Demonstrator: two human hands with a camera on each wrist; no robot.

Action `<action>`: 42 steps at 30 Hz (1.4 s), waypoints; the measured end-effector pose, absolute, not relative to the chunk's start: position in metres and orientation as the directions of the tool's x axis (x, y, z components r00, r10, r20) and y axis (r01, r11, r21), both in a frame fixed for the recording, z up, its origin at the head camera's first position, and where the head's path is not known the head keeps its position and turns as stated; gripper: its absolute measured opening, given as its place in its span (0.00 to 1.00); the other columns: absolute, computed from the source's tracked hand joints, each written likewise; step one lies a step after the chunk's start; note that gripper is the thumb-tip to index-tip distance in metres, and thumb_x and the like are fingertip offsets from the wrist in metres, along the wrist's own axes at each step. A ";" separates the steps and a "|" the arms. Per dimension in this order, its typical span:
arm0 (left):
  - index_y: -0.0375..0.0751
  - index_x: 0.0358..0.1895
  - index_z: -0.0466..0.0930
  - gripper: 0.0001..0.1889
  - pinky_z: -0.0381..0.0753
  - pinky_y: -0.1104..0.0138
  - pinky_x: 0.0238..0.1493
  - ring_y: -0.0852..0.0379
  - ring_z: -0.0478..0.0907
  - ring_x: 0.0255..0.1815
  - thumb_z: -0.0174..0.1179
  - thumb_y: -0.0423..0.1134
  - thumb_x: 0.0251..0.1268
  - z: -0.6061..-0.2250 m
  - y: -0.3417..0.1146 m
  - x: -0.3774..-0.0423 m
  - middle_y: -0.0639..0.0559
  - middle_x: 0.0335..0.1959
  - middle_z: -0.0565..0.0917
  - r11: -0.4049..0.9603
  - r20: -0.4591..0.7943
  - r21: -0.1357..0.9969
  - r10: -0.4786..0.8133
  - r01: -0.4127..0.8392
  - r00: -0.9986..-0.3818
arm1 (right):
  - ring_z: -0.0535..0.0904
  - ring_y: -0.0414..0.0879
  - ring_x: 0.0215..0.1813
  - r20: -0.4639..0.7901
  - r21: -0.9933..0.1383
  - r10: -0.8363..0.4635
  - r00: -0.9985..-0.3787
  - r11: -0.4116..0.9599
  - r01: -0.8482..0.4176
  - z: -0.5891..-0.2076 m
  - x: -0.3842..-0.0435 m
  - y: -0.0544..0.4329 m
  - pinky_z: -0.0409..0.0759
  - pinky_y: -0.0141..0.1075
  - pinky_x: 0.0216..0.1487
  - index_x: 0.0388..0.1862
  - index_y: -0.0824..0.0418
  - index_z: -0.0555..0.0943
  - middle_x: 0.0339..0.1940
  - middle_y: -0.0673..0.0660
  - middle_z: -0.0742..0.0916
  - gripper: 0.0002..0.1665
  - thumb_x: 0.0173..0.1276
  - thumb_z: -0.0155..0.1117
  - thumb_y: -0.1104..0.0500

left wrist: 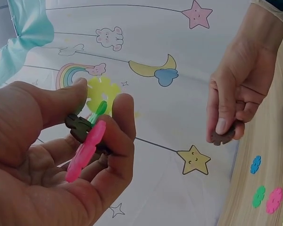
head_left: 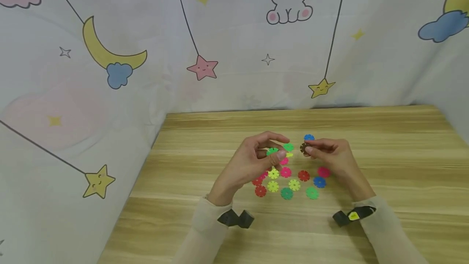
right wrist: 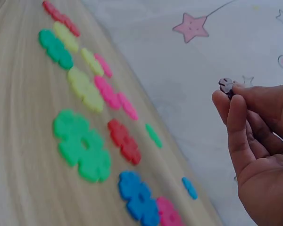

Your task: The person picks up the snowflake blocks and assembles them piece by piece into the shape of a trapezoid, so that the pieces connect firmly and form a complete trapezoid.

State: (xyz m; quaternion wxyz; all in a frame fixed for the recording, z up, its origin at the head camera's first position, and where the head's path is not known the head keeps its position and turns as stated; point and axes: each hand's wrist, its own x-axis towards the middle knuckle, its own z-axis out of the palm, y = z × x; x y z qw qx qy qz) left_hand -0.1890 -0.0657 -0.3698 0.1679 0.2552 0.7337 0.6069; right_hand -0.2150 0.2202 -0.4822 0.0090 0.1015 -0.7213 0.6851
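Pinching a brown disc right of centre, the right hand may fumble its edge; squeezing could split the cluster the left hand grips.

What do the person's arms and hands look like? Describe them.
Both sleeves are long and pale cream. The left wristband and right wristband are black with boxy pieces; the right adds a yellow patch. Left hand and right hand are bare.
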 end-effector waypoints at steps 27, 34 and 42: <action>0.47 0.65 0.83 0.18 0.87 0.64 0.40 0.59 0.88 0.32 0.68 0.36 0.75 -0.368 -0.065 -0.188 0.41 0.51 0.90 0.130 0.063 0.979 0.534 0.155 -0.843 | 0.92 0.40 0.46 0.441 -0.898 -0.325 -0.837 -0.163 -0.410 -0.409 -0.174 0.186 0.91 0.33 0.49 0.53 0.70 0.86 0.48 0.48 0.92 0.17 0.72 0.61 0.81; 0.46 0.64 0.83 0.19 0.83 0.70 0.34 0.60 0.88 0.31 0.71 0.35 0.73 -0.367 -0.062 -0.186 0.38 0.41 0.90 0.134 0.085 0.975 0.518 0.179 -0.851 | 0.93 0.40 0.45 0.435 -0.900 -0.317 -0.843 -0.144 -0.411 -0.409 -0.173 0.183 0.91 0.33 0.48 0.52 0.71 0.87 0.47 0.47 0.93 0.15 0.70 0.64 0.81; 0.47 0.63 0.85 0.20 0.71 0.72 0.27 0.60 0.84 0.25 0.73 0.34 0.70 -0.366 -0.062 -0.182 0.40 0.35 0.90 0.135 0.155 0.960 0.478 0.247 -0.865 | 0.94 0.41 0.42 0.429 -0.903 -0.293 -0.855 -0.126 -0.410 -0.405 -0.169 0.179 0.92 0.35 0.46 0.50 0.78 0.87 0.43 0.48 0.94 0.12 0.69 0.67 0.80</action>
